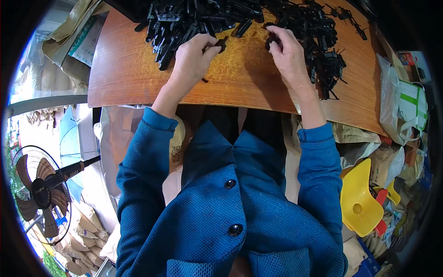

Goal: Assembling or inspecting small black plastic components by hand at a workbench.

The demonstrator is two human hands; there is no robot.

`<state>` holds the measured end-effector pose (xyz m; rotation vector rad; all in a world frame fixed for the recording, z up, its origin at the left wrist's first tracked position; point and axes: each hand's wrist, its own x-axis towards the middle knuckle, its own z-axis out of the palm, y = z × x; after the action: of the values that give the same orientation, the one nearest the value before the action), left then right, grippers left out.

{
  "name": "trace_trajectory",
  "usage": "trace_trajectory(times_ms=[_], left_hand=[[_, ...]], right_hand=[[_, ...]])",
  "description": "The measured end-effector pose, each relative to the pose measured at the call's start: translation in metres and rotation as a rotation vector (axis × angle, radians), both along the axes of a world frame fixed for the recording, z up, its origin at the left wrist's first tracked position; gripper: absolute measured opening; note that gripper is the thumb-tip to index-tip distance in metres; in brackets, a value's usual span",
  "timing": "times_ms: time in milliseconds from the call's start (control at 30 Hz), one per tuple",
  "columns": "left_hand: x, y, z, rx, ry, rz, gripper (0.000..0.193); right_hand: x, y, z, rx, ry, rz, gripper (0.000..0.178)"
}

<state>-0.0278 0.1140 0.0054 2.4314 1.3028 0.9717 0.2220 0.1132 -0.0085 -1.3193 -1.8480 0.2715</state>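
Note:
My left hand (194, 57) pinches a small black plastic part (222, 45) between thumb and forefinger, just above the wooden table (124, 74). Opposite it, my right hand (290, 54) has thumb and fingers curled round another small dark piece (269, 43), partly covered by the fingertips. Beyond the left hand lies a heap of long black plastic parts (177, 23). A second heap of thin, branching black parts (318, 34) spreads beside and beyond the right hand. A single black piece (243, 27) rests between the heaps.
The table's near edge runs in front of my body. At the left stand a fan (41, 193) and a paper bag (64, 41). To the right are a green-and-white bag (413, 104) and a yellow plastic chair (363, 203). Sacks (83, 240) are piled low at the left.

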Motion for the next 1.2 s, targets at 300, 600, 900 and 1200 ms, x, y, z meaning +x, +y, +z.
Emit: trace_trajectory(times_ms=[300,600,900,1200], left_hand=[[0.018,-0.047,-0.002,-1.080,-1.199,-0.256,0.016],[0.015,-0.085,0.002,-1.207,-1.324,-0.145,0.022],[0.003,-0.111,0.001,-1.629,-1.623,-0.370,0.030],[0.008,-0.134,0.014,-1.409,-1.393,-0.044,0.041]], right_hand=[[-0.011,-0.037,0.006,-0.365,0.875,0.010,0.019],[-0.049,-0.083,0.024,-0.301,1.087,0.306,0.023],[-0.070,-0.117,0.022,-0.201,0.609,0.486,0.023],[-0.075,-0.133,0.015,0.098,0.271,0.320,0.024]])
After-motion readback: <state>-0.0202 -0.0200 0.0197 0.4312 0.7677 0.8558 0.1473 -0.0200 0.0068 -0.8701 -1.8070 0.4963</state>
